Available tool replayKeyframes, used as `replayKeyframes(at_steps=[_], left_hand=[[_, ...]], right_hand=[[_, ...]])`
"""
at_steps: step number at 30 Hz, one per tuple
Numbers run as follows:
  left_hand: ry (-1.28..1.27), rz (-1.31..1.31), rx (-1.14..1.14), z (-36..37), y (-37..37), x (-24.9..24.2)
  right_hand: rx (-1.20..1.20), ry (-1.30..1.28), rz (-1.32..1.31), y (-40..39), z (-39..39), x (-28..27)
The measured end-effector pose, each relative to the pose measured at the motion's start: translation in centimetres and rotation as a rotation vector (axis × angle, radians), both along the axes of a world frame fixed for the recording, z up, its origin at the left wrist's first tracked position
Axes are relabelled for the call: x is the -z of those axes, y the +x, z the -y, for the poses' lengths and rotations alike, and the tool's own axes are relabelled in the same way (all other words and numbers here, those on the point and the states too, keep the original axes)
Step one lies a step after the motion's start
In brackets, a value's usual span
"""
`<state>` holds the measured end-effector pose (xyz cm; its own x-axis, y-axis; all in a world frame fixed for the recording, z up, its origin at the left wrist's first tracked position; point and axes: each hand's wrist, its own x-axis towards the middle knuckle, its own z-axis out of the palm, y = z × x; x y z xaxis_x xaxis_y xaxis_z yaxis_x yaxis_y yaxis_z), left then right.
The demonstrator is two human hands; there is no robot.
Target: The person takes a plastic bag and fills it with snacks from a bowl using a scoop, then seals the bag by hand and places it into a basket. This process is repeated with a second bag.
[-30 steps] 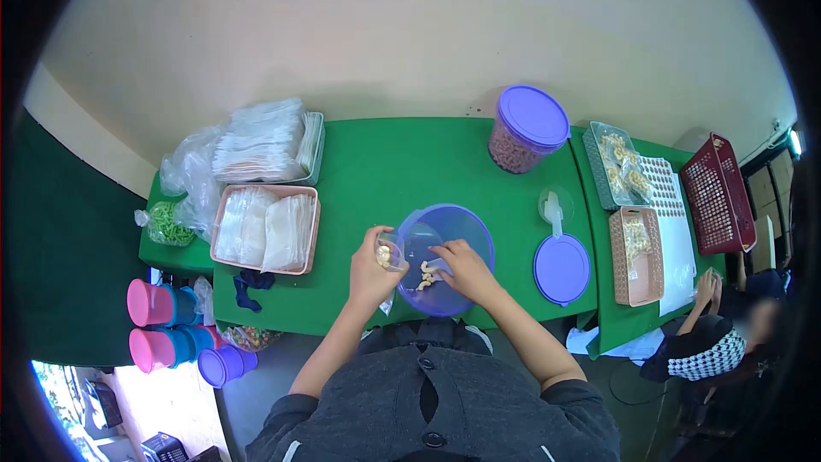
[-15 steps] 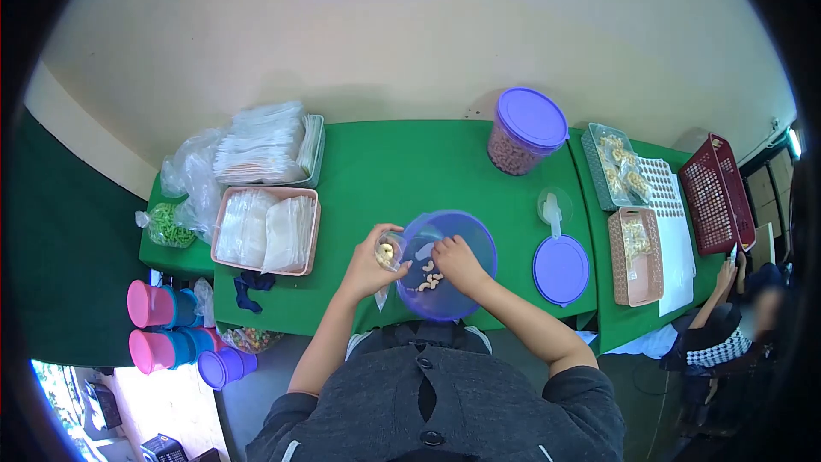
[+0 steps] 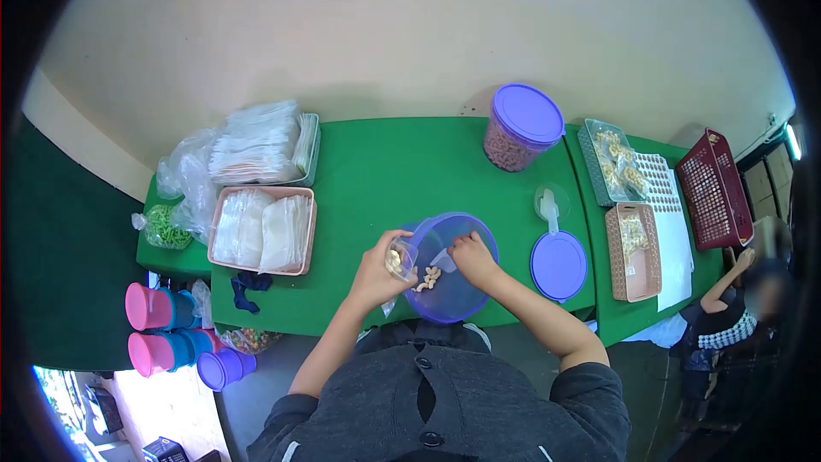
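A translucent purple bowl (image 3: 466,295) sits at the near edge of the green table (image 3: 385,171), with pale cashew-like nuts (image 3: 429,277) inside. My left hand (image 3: 375,272) holds a small clear bag (image 3: 398,258) partly filled with nuts at the bowl's left rim. My right hand (image 3: 475,258) reaches into the bowl, fingers closed around a small clear scoop (image 3: 444,262) above the nuts.
A pink tray of clear bags (image 3: 262,230) lies left, with more bag stacks (image 3: 256,144) behind. A purple-lidded jar (image 3: 520,128), a purple lid (image 3: 558,266), a pink basket (image 3: 632,251) and a red basket (image 3: 714,192) stand right. Another person (image 3: 727,316) sits at the right edge.
My left hand brought the bag closer to the bowl's rim. My right hand rose from the nuts toward the bowl's upper middle. The person at right raised an arm.
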<state>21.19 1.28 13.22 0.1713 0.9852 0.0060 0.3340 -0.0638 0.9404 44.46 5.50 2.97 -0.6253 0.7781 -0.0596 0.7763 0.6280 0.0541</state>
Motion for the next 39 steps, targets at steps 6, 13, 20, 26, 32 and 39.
replayKeyframes(at_steps=[6,13,20,26,32,39], left_hand=[[-0.004,0.021,0.057,0.9,0.9,0.2],[0.004,0.032,0.023,1.3,0.7,0.9],[0.004,0.056,-0.015,1.2,-0.3,1.6],[-0.025,0.124,-0.092,0.3,-2.2,3.2],[-0.036,0.129,-0.108,0.6,-2.3,2.5],[-0.007,0.061,-0.026,0.8,-0.9,1.3]], right_hand=[[0.203,-0.389,-0.483,-0.4,3.2,4.0],[0.454,-0.592,-0.901,-3.7,3.7,4.4],[0.491,-0.435,-1.041,-4.9,2.5,4.2],[0.560,-0.627,-1.155,-4.5,2.8,2.6],[0.472,-0.470,-1.017,-3.1,2.4,-2.9],[-0.110,0.051,-0.164,-1.6,1.1,-3.0]])
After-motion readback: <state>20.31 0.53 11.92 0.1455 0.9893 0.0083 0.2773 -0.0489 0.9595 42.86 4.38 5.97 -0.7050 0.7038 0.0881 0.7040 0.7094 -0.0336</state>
